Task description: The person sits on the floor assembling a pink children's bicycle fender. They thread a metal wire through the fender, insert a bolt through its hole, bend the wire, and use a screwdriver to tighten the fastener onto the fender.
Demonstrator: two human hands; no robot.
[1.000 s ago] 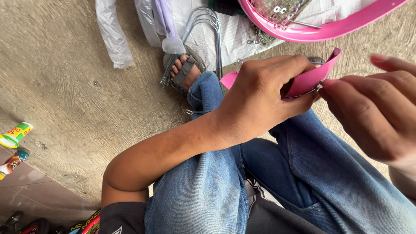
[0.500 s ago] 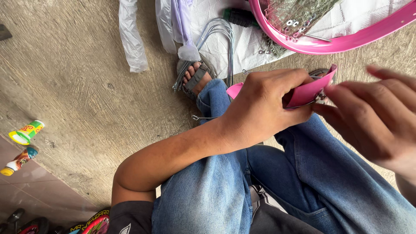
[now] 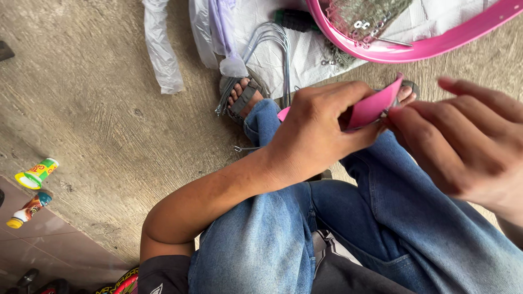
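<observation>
We sit with knees drawn up in jeans [image 3: 283, 234], and both our hands meet in the upper right of the frame over a small pink strip [image 3: 373, 106]. Our left hand [image 3: 318, 130] wraps over it, fingers curled and pressed together, thumb and fingertips pinching the strip from the near side. Our right hand [image 3: 463, 147] comes in from the right edge, its fingers [image 3: 419, 128] brought together at the strip's upper end; whether they grip the strip itself or something small at its tip we cannot tell, since the contact point is hidden.

To do this well, we judge that the left hand should keep the strip steady and angled toward us, while the right works only at the tip, with the pinch kept close to the end so the strip does not flex.

Beyond the hands, at top right, a pink wheel rim [image 3: 425, 49] lies on a white sheet [image 3: 305, 60] with a bundle of thin metal spokes [image 3: 272, 49] beside it. Our sandalled foot [image 3: 242, 98] rests on the concrete floor [image 3: 98, 109]. Two small bottles [image 3: 32, 188] lie at the left edge.
</observation>
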